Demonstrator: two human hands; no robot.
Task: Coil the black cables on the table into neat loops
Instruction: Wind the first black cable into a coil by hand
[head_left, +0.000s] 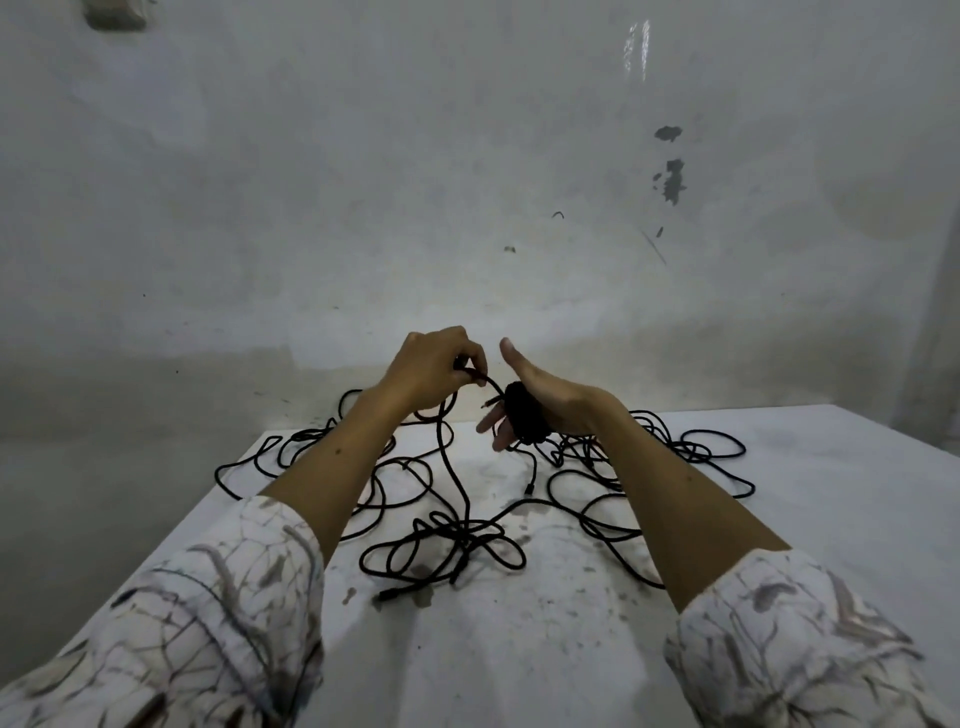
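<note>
Step in hand: winding one black cable around a hand, mid-coil.

Left hand (441, 369): raised above the table (831, 493), fingers curled, pinching the working cable (451, 457) between thumb and fingertips. From this pinch the cable runs a short way rightward to the coil and also drops straight down, below and between the two hands, into a loose knot of loops (441, 545) on the table.

Right hand (540, 400): held just beside the left hand, palm turned inward, thumb up, fingers straight and extended downward. A tight coil (527, 415) of black cable is wound around these fingers. The fingers act as a former rather than a clamp; the hand is flat, not clenched.

Remaining cables: loose strands (291, 447) lie spread on the table beneath and left of the left forearm; a further tangle (675, 447) lies beneath and right of the right wrist. A free connector end (529, 488) hangs or rests just below the right hand; which cable it belongs to cannot be told.

Judgement: the task is at an early stage; only one coil is forming and most cable lies uncoiled.

Next move calls for: passing the left hand around the right-hand fingers to lay another turn, while keeping light tension. The knot below may snag as slack is drawn up; it will probably need shaking loose.
</note>
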